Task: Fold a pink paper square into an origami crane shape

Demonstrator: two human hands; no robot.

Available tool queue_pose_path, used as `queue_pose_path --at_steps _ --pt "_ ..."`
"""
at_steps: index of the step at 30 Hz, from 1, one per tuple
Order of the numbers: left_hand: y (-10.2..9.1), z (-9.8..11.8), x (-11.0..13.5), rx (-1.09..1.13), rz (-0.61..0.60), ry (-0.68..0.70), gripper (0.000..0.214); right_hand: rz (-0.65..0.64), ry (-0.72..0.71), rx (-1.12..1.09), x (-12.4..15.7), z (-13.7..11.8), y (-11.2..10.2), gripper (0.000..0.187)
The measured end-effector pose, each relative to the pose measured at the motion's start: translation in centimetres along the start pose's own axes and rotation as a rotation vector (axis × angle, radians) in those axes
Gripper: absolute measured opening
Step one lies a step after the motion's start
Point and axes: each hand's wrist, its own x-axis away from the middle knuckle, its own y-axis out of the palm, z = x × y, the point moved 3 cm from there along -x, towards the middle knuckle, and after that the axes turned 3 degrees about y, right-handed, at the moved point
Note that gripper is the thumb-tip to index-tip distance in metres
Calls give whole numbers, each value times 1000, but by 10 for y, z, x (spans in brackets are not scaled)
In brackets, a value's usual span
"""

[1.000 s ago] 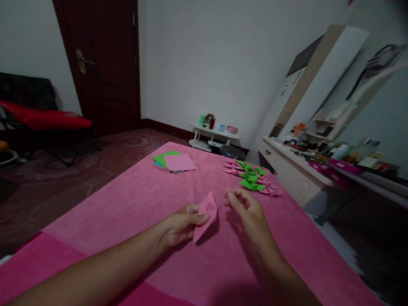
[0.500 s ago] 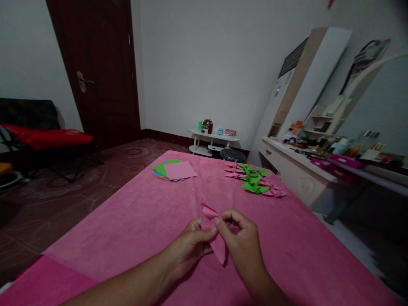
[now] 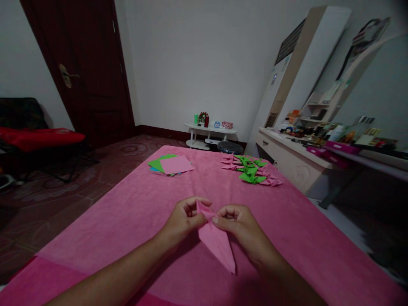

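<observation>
A partly folded pink origami paper [image 3: 218,244] is held above the pink-covered table [image 3: 134,221], its long pointed end toward me. My left hand [image 3: 188,216] pinches its upper left part, with the thumb on the near face and fingers behind. On the upper right edge, my right hand [image 3: 237,223] grips it between thumb and curled fingers. The two thumbs almost meet at the middle of the paper. Some fingertips are hidden behind it.
Square paper sheets [image 3: 177,164] in pink, green and blue lie stacked at the table's far left. Several folded green and pink paper cranes [image 3: 250,172] cluster at the far right. A dresser [image 3: 287,151] crowded with bottles stands beyond the right edge.
The pink paper has been turned and opened wider, so more of its face shows. My left hand has moved up to its top left corner. The camera view has shifted slightly.
</observation>
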Motion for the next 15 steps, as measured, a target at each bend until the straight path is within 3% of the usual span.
queue_pose_path --at_steps 9,15 --pt "2 14 -2 -219 -17 44 14 -19 -7 71 1 -3 -2 13" --pt "-3 4 0 -185 -6 17 15 -31 -45 113 3 -4 -1 12"
